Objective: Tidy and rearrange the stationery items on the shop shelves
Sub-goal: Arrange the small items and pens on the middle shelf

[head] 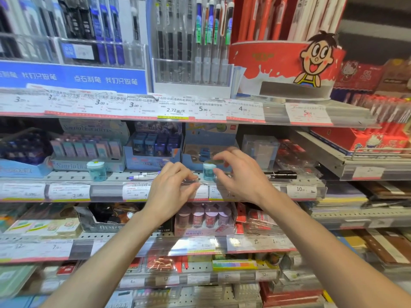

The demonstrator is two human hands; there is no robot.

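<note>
Tiered metal shop shelves (347, 162); price strips (133, 105)

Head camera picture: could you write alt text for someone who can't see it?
Two bare hands reach to a stationery shop shelf: the right hand touches a small teal sharpener, the left hand hovers at the shelf edge. A matching sharpener and a black marker sit nearby.

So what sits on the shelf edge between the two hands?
In the head view, a small teal sharpener stands between the left hand and right hand, by the right fingertips.
</note>
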